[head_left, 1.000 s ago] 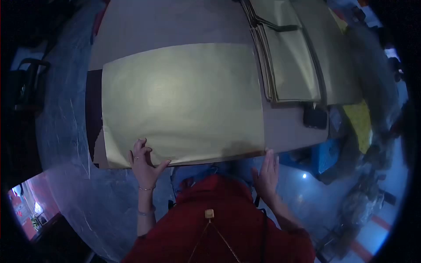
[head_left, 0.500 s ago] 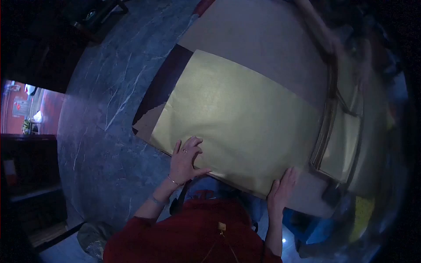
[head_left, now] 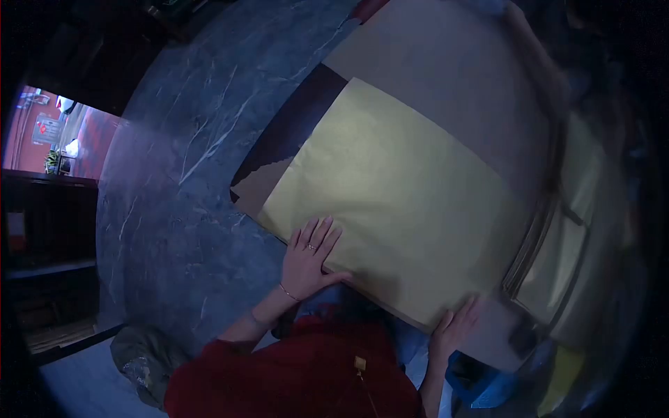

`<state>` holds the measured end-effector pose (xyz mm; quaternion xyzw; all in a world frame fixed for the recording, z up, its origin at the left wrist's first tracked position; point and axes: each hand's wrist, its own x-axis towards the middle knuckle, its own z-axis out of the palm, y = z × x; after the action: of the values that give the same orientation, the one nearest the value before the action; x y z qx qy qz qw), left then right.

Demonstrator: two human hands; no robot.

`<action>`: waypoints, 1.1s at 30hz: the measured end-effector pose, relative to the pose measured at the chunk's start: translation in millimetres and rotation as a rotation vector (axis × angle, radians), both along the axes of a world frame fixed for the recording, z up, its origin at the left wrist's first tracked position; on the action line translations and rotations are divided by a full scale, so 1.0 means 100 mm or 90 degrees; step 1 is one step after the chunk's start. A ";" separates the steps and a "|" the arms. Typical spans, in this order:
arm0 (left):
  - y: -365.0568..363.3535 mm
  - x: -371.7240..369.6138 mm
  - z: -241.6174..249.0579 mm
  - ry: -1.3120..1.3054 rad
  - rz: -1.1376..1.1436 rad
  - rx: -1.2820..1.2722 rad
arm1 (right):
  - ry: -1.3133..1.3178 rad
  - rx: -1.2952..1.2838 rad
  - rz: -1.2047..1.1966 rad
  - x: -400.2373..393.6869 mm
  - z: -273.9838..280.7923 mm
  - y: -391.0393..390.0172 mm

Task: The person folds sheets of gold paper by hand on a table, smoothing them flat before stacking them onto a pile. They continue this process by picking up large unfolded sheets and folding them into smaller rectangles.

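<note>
A large yellow sheet lies over brown board and a dark purple piece. My left hand rests flat on the sheet's near edge, fingers spread, a ring on one finger and a bracelet at the wrist. Further right, my right hand lies at the sheet's near right corner with its fingers stretched out, slightly blurred. Neither hand grips anything. Stacked brown layers show along the right side of the sheet.
The marbled grey surface extends to the left. More yellow sheets lie at the right. A blue container is below right, dark shelves at the left. Another person's blurred arm reaches in at the top right.
The view has shifted, moving the sheet right in the picture. My left hand's fingers have straightened from a bent pose and now lie flatter on the sheet. My right hand stays near the corner.
</note>
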<state>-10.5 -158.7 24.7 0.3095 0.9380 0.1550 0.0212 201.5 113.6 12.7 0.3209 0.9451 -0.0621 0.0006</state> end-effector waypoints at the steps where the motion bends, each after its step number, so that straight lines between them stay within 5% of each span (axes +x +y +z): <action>1: -0.01 0.01 0.01 0.001 0.002 -0.021 | -0.002 -0.001 0.001 0.00 0.00 -0.01; 9: -0.12 0.00 -0.06 0.017 0.096 0.104 | -0.002 0.032 0.018 -0.01 0.00 0.00; 12: -0.27 -0.19 0.04 0.089 0.384 0.155 | 0.016 0.038 0.027 -0.03 0.01 -0.01; 15: -0.41 -0.34 0.08 0.079 0.479 0.127 | -0.020 0.034 0.017 -0.02 0.01 -0.01; 24: -0.63 -0.39 -0.14 0.051 0.479 0.272 | 0.018 0.017 0.015 -0.06 0.01 -0.01; 33: -0.84 -0.52 -0.12 -0.035 0.426 0.185 | -0.026 0.040 0.004 -0.04 0.04 -0.03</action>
<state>-62.9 -242.8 12.3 -0.0192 0.9545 0.2935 -0.0499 197.5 111.1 16.6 0.3189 0.9474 -0.0262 0.0100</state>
